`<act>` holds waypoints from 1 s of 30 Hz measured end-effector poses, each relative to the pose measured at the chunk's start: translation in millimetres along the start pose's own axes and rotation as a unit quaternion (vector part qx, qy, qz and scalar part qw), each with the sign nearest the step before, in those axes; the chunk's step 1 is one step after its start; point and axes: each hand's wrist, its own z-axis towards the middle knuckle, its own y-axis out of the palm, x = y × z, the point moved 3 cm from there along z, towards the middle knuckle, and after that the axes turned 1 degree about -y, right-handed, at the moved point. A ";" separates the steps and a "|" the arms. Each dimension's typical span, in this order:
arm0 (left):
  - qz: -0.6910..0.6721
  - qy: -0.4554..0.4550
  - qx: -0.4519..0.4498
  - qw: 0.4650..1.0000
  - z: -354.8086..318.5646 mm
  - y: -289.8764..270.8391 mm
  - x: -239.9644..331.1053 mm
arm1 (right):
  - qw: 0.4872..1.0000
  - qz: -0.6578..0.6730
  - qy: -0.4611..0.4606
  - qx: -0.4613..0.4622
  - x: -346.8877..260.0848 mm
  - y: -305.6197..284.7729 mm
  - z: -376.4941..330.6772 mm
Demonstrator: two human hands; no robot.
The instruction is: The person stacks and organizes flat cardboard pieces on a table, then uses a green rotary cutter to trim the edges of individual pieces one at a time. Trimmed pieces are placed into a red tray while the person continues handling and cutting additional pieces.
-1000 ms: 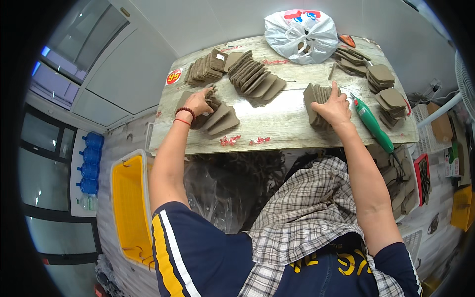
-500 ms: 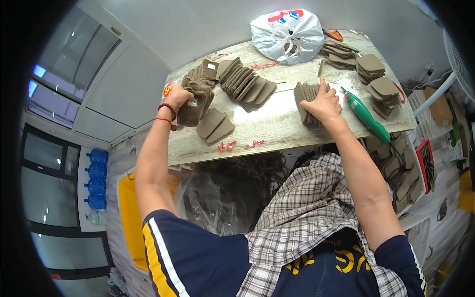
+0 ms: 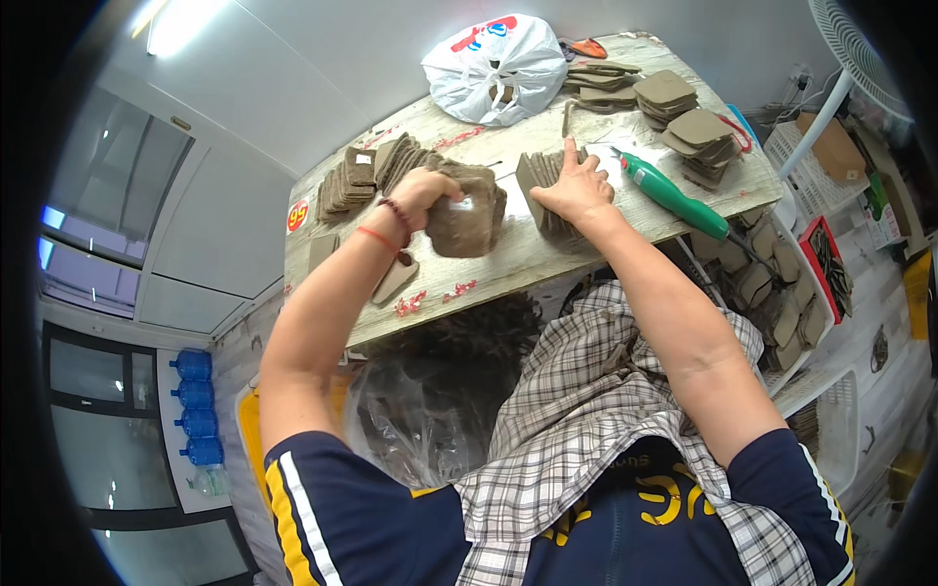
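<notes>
On the wooden table (image 3: 606, 256), the left hand (image 3: 422, 195) clutches a bundle of brown pieces (image 3: 467, 217) just left of the leaning stack (image 3: 543, 186) under the flattened right hand (image 3: 578, 186).

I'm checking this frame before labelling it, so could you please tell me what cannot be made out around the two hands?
Head view:
- Left hand grips a bundle of brown pieces; their count is too small to tell.
- Right hand covers the upright stack, hiding its far side.
- White plastic bag: contents hidden.
- Green tool: its tip is too small.
</notes>
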 end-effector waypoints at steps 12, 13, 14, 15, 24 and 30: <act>0.131 0.040 0.101 0.985 54.6 80.3 -6.6 | 0.999 0.029 0.017 -0.005 1.1 -2.0 -4.6; 0.181 0.060 0.121 0.974 53.1 77.4 -6.2 | 0.999 0.031 0.021 0.002 2.6 -2.6 -4.8; 0.231 0.081 0.141 0.959 53.8 75.8 -6.0 | 0.999 0.033 0.026 0.010 4.6 -2.9 -4.6; 0.279 0.100 0.166 0.940 52.6 69.9 -6.2 | 0.999 0.037 0.025 0.016 1.7 -2.5 -5.1; 0.308 -0.038 0.282 0.908 64.6 102.7 16.1 | 0.995 0.100 -0.008 0.015 -8.8 -6.0 -18.4; 0.175 -0.012 0.103 0.979 60.5 96.9 23.8 | 0.998 0.066 -0.001 0.012 1.7 -0.4 -13.4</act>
